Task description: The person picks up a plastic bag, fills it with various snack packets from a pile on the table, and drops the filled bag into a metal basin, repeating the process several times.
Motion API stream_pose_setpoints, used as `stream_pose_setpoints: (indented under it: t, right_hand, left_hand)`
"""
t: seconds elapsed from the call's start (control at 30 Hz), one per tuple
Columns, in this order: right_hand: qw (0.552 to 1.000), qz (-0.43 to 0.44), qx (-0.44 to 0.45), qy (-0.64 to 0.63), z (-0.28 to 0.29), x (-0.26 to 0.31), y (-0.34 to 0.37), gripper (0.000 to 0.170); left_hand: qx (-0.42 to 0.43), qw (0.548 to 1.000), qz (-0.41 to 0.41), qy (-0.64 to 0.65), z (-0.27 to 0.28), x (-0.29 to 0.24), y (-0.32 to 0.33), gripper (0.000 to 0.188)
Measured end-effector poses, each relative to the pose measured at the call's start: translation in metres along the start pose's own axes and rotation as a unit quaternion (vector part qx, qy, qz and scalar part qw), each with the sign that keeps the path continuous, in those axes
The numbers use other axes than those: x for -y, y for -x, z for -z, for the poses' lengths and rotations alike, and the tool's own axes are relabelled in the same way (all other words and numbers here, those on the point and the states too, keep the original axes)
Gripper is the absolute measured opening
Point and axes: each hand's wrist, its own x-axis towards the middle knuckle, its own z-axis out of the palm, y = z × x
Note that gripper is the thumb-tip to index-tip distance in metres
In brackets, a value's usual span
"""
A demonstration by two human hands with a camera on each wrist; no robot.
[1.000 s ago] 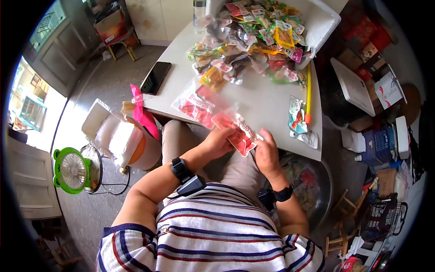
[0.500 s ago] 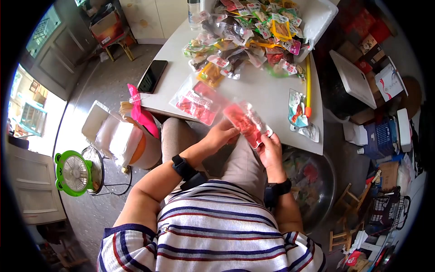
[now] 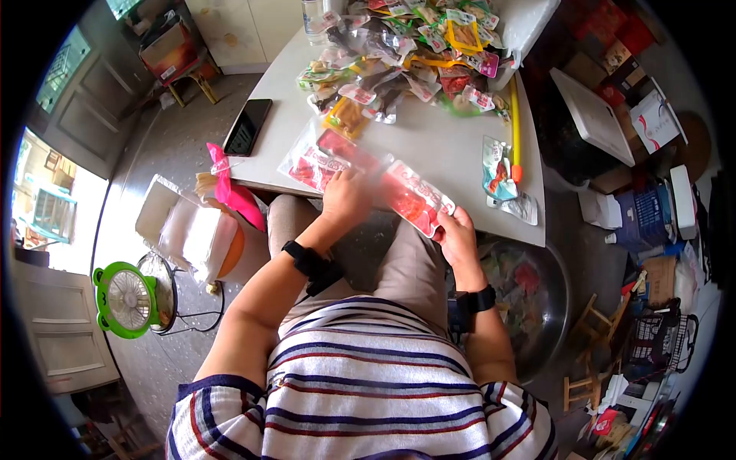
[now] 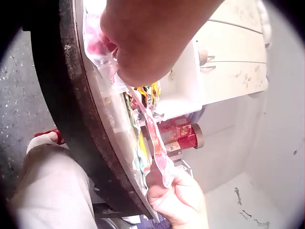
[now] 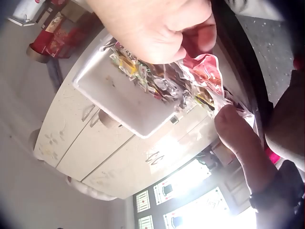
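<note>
A flat, clear-fronted packet with red contents (image 3: 414, 201) hangs at the table's front edge, its lower right corner pinched by my right hand (image 3: 458, 236). In the left wrist view this packet (image 4: 159, 152) appears nearly edge-on. My left hand (image 3: 345, 198) is at a clear plastic bag (image 3: 295, 162) with red packets in it, fingers bent over its near edge. The left wrist view has the bag (image 4: 95, 45) right under those fingers. A loose, see-through edge of plastic lies between the hands, blurred in the head view.
Many small food packets (image 3: 399, 61) are heaped at the back of the table (image 3: 429, 142), spilling from a white foam box (image 3: 529, 31). A phone (image 3: 249, 126) lies at left; a yellow stick (image 3: 515, 130) and blue packet (image 3: 498, 172) at right. A metal basin (image 3: 548, 307) stands below.
My left hand has let go of the red packet and moved left and up to the clear bag. The right hand keeps the packet, which now lies more openly in view.
</note>
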Motion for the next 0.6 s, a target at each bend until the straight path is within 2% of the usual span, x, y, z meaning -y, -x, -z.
stream_pose_setpoints:
  t: [0.13, 0.2, 0.33, 0.43, 0.6]
  right_hand:
    - [0.998, -0.040, 0.054, 0.003, -0.009, 0.001, -0.004, 0.016]
    - [0.996, -0.054, 0.067, 0.008, -0.011, -0.002, -0.009, 0.014]
    - [0.994, -0.091, 0.055, -0.031, -0.016, -0.008, -0.021, 0.013]
    - [0.993, -0.105, 0.039, -0.043, -0.022, -0.016, -0.031, 0.012]
    - [0.990, -0.120, 0.039, -0.070, -0.057, -0.017, -0.045, 0.011]
  left_hand:
    - [0.015, 0.997, 0.019, 0.070, 0.018, -0.011, -0.001, 0.009]
    - [-0.006, 0.998, 0.005, 0.061, 0.008, -0.004, 0.002, 0.009]
    - [-0.040, 0.998, -0.049, 0.020, 0.004, -0.002, 0.005, 0.007]
    - [-0.056, 0.997, -0.058, -0.011, 0.011, -0.009, 0.007, 0.007]
    - [-0.043, 0.995, -0.085, -0.033, 0.015, -0.010, 0.010, 0.013]
